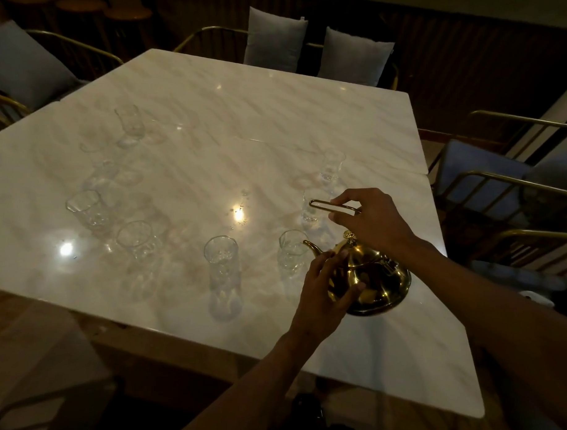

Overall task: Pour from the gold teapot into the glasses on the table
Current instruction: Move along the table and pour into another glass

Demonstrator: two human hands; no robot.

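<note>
Head view: the right hand point(373, 219) is pinching the thin wire handle point(335, 206) above the gold teapot point(373, 279), while the left hand point(326, 288) is curling its fingers against the pot's spout side. The teapot is sitting near the table's point(247, 110) front right edge, polished and mirror-bright (no writing is showing), with an ornate lid knob point(349, 234) and curved spout point(311, 247). Clear glasses are standing left of and beyond it, the nearest glass point(292, 250) just beside the spout.
</note>
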